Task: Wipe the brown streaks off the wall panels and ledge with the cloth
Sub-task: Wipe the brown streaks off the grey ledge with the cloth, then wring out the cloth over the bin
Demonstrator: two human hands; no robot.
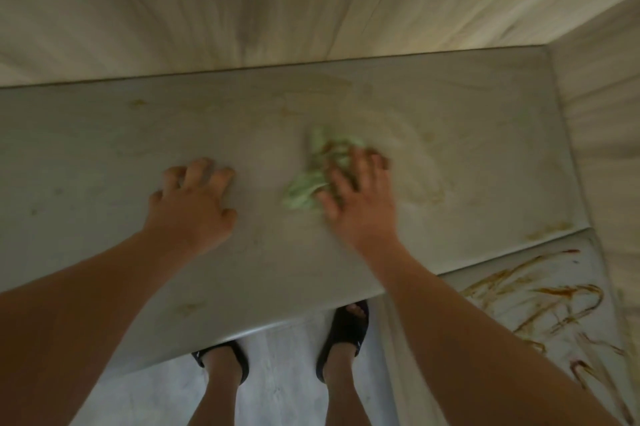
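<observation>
A crumpled light green cloth (313, 171), stained brown, lies on the grey ledge (104, 155). My right hand (360, 197) presses down on its right side with spread fingers; the hand and cloth are motion-blurred. My left hand (195, 202) rests on the ledge to the left of the cloth, fingertips bent against the surface, holding nothing. Faint brown smears (426, 162) curve across the ledge to the right of the cloth. Thick brown streaks (540, 301) cover the lower panel at bottom right.
Pale veined wall panels (311, 3) rise behind the ledge and along the right side (609, 135). Small brown spots (138, 103) mark the ledge's left part. Below the ledge's front edge are my feet in black slippers (346, 332) on a light floor.
</observation>
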